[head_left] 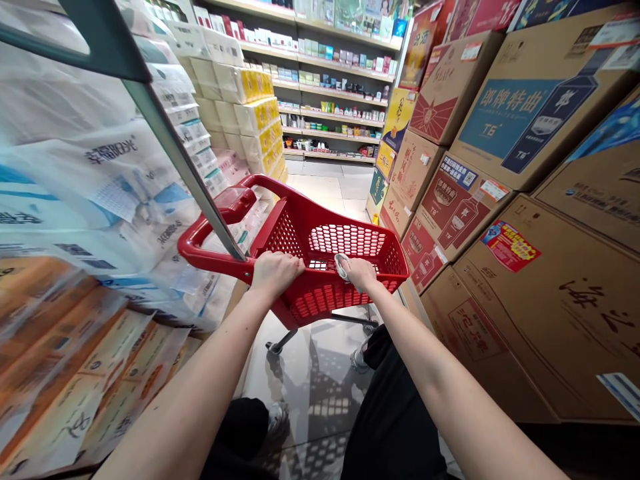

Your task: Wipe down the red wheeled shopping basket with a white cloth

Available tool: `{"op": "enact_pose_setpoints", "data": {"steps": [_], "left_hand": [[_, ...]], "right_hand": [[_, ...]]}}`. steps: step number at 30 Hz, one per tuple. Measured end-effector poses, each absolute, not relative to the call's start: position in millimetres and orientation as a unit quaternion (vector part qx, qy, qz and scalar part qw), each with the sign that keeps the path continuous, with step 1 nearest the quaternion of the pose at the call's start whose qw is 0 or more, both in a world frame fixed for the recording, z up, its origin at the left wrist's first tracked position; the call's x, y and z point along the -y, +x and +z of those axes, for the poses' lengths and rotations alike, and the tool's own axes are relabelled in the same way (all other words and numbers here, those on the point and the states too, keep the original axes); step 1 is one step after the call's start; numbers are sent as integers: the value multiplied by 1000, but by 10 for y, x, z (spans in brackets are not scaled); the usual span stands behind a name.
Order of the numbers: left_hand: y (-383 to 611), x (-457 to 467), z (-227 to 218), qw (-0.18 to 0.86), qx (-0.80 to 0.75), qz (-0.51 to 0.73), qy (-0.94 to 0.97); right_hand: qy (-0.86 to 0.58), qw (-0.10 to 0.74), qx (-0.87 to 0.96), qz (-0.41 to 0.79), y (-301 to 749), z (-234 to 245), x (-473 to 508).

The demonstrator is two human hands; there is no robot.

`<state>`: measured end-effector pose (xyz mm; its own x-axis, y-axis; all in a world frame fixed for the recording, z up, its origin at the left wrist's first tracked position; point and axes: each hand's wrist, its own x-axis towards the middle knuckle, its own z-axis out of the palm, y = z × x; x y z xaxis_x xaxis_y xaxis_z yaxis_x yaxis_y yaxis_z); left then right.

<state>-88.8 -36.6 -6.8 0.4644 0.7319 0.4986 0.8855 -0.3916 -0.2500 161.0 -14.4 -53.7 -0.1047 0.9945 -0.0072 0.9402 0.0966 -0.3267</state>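
A red plastic shopping basket cart (345, 243) with perforated walls stands on wheeled legs in front of me, turned sideways. My left hand (278, 272) is closed over its near rim, close to where a grey metal pole (185, 167) rises to a dark handle (107, 40) at the upper left. My right hand (358, 272) grips a crumpled whitish cloth (342, 266) at the near rim, farther right. The basket's floor shows in part through the opening, and the fingertips of both hands are hidden.
Stacked cardboard cartons (540, 267) wall the right side. Plastic-wrapped paper packs (115, 180) are piled on the left, with orange packs (75, 360) below. Shelves (340, 87) of small products stand at the far end of the tiled floor (330, 181). My legs (395, 407) are below the cart.
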Motion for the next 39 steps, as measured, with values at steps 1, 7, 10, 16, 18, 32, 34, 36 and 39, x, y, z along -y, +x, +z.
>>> {"op": "enact_pose_setpoints", "data": {"steps": [1,7,10,16,18,32,34,36,39], "left_hand": [[-890,363,-68,246,491,-157,-821],[-920,341,-69,247,487,-156,-823],[-932,322,-73,245,486,-155,-825],[-919,321,-69,247,489,-158,-821],[-911,335,-59,246,490,-158,-821],[-918,326,-76,252,479,-167,-824],[-920,321,-79,248,481,-172,-824],[-918,320,-77,245,483,-170,-823],[-909,323,-71,253,486,-160,-821]], "right_hand": [[-673,121,722,105,1606,-552,173],[-717,159,676,62,1855,-626,288],[-671,134,727,60,2091,-619,335],[-599,59,780,171,2194,-527,204],[-612,47,768,181,2124,-511,153],[-707,307,630,98,2068,-777,251],[-688,322,646,81,2024,-830,314],[-632,314,708,30,1906,-887,413],[-545,329,770,-48,1630,-963,573]]}}
